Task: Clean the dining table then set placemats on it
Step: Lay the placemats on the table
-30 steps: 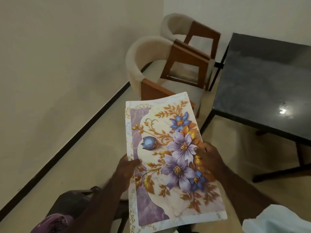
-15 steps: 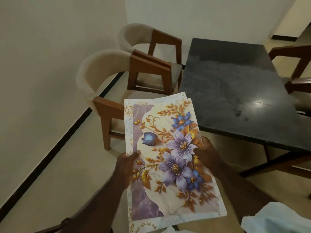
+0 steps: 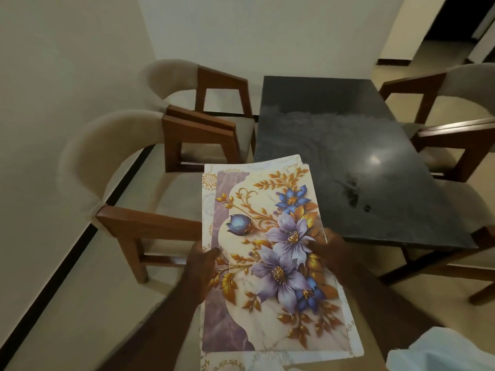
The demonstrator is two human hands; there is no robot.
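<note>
Presently, floor [image 3: 67, 303]: pale tile, dark skirting strip along left wall.

Worktop [image 3: 348, 135]: dark glossy rectangular slab on a dark frame, centre-right of view. Bright light reflection [image 3: 373, 159] on surface; dull smudges [image 3: 351, 194] toward near end. Nothing stands on it.

Chairs: two on left side w/ curved beige backs and brown wood arms, near one [image 3: 112, 145] and far one [image 3: 171, 76], set just beside each other and beside worktop's left edge. A further chair of the same type [image 3: 460, 84] on right side.

Placemats [image 3: 270, 263]: stack, floral print (purple and blue flowers, gold leaves, marbled ground). Top mat slightly offset; edges of at least one more show beneath at top, left and bottom. Exact qty cannot be told. Stack is held in the air, short of the worktop's near-left corner, far end overlapping that corner in view; not laid on it.

Left hand [image 3: 199, 266]: grips stack's left edge, thumb on top face, fingers hidden beneath.

Right hand [image 3: 330, 253]: grips right edge, thumb on print.

Pale cloth [image 3: 439, 352]: bottom-right corner, partly cut off.
</note>
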